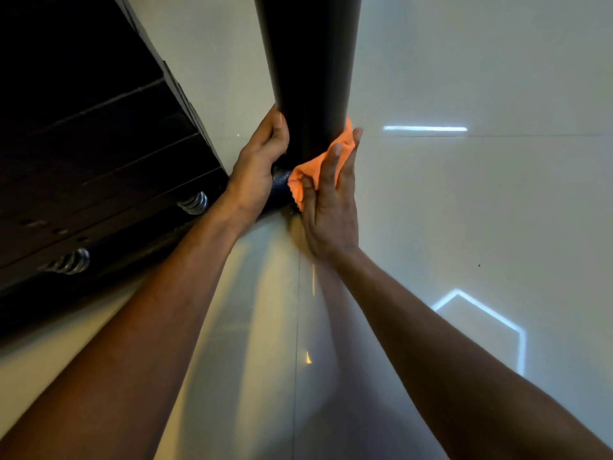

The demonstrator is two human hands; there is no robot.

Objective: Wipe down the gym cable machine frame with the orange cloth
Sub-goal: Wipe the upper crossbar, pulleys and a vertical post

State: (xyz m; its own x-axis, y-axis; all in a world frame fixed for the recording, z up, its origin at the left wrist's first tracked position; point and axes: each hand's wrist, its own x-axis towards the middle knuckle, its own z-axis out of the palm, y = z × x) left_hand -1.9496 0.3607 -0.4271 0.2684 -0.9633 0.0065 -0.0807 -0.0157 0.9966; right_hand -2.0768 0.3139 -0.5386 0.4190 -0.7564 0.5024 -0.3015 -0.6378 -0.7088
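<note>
Right hand point(326, 207), fingers straight, presses orange cloth point(318, 169) against black frame post point(311, 78); left hand point(260, 161) grips post's left side. Weight stack point(99, 154) left.

Crumpled orange cloth point(316, 162) against right side of dark upright frame post point(310, 78), near its base

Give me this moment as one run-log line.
step: wiping post | right hand: flat, presses orange cloth on black post | left hand: grips post, other side | floor: pale tile
</note>
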